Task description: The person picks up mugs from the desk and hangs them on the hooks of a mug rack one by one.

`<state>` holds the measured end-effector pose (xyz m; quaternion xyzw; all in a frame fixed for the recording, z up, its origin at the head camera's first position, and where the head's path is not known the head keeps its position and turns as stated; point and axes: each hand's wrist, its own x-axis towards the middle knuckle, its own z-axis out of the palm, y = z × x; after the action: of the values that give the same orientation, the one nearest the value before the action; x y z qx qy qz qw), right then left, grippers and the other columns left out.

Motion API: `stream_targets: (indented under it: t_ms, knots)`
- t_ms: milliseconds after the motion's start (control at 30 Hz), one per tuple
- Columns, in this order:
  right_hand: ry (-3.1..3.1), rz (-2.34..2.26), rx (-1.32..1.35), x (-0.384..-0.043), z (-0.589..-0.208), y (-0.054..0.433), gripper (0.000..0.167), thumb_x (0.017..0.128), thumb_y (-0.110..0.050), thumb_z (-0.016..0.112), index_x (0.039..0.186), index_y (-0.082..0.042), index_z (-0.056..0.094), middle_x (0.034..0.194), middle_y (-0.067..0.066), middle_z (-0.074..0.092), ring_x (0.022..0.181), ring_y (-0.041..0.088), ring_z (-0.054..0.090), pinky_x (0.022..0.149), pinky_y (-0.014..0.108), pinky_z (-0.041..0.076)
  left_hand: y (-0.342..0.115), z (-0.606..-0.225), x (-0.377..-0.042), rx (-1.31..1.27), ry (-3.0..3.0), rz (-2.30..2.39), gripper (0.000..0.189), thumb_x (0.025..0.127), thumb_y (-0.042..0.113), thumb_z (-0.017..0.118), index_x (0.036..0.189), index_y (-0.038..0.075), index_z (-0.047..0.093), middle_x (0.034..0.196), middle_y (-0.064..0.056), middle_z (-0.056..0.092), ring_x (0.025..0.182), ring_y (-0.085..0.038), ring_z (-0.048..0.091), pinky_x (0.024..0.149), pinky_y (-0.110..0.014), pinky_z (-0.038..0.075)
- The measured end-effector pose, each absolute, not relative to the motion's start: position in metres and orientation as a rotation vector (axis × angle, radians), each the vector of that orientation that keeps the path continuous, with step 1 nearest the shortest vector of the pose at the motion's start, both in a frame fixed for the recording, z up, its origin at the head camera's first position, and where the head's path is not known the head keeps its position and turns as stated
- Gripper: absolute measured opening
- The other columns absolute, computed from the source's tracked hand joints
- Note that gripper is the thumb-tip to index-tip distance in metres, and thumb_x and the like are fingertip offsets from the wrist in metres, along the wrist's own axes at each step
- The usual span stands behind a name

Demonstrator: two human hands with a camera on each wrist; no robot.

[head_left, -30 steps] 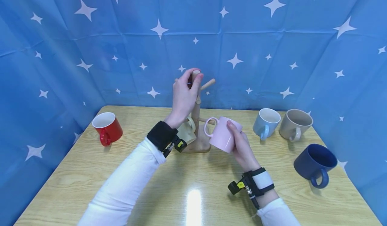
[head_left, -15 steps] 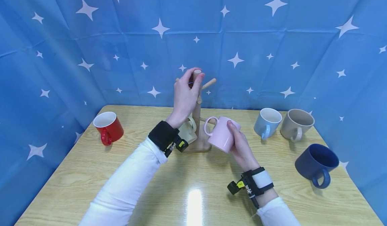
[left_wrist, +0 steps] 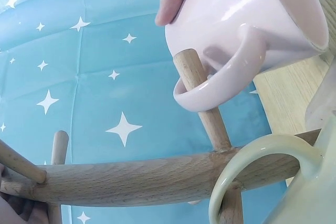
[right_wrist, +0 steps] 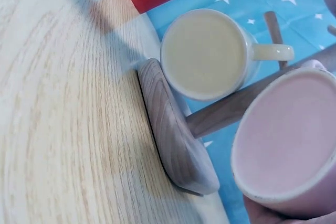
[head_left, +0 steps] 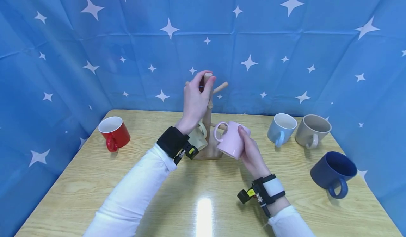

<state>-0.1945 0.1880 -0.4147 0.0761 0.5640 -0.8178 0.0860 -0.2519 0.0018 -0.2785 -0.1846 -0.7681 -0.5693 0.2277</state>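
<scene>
With its thumb and fingers curled around the top of the post of a wooden mug tree (head_left: pixel 207 119), my left hand (head_left: pixel 195 101) grips the stand. A pink mug (head_left: pixel 232 140) is held by its body in my right hand (head_left: pixel 252 156), tilted, its handle toward the stand. In the left wrist view a lower peg (left_wrist: pixel 214 127) passes through the pink mug's handle (left_wrist: pixel 231 80), and the peg's tip shows beyond the loop. A cream mug (head_left: pixel 197 138) hangs from a peg on the other side, partly hidden behind my left wrist in the head view.
A red mug (head_left: pixel 115 134) stands on the left of the wooden table (head_left: pixel 152 201). On the right are a light blue mug (head_left: pixel 280 129), a taupe mug (head_left: pixel 312 131) and a navy mug (head_left: pixel 333 173). Bare upper pegs (head_left: pixel 220 87) stick out of the post. A starry blue cloth (head_left: pixel 139 54) hangs behind.
The pink mug and my right hand have shifted slightly left toward the post. My left hand keeps its grip on the post top. The whole head view has drifted a little.
</scene>
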Motion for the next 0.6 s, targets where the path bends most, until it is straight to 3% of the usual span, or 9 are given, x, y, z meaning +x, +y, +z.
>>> stream_targets:
  t_ms: [233, 467, 600]
  knots:
    - [1.650, -2.458, 0.249, -0.200, -0.419, 0.185, 0.072, 0.109, -0.058, 0.043, 0.165, -0.015, 0.028, 0.157, -0.003, 0.039, 0.137, 0.008, 0.043, 0.115, 0.025, 0.037, 0.002, -0.278, -0.252, -0.516, -2.115, -1.582, 0.036, 0.110, 0.029, 0.057, 0.137, 0.006, 0.063, 0.101, -0.015, 0.071, 0.085, -0.028, 0.068, 0.074, -0.022, 0.047]
    - [1.646, -2.465, 0.251, -0.207, -0.423, 0.182, 0.070, 0.110, -0.057, 0.040, 0.165, -0.015, 0.030, 0.158, -0.003, 0.038, 0.135, 0.007, 0.042, 0.114, 0.022, 0.036, 0.002, -0.278, -0.253, -0.511, -2.110, -1.583, 0.036, 0.109, 0.028, 0.057, 0.136, 0.006, 0.064, 0.110, -0.015, 0.074, 0.095, -0.028, 0.070, 0.076, -0.022, 0.049]
    - [1.658, -2.452, 0.248, -0.210, -0.424, 0.178, 0.069, 0.110, -0.057, 0.040, 0.164, -0.015, 0.032, 0.158, -0.002, 0.041, 0.133, 0.007, 0.045, 0.108, 0.021, 0.041, 0.001, -0.279, -0.253, -0.522, -2.107, -1.576, 0.034, 0.110, 0.029, 0.056, 0.134, 0.006, 0.064, 0.097, -0.015, 0.070, 0.080, -0.025, 0.065, 0.070, -0.022, 0.045]
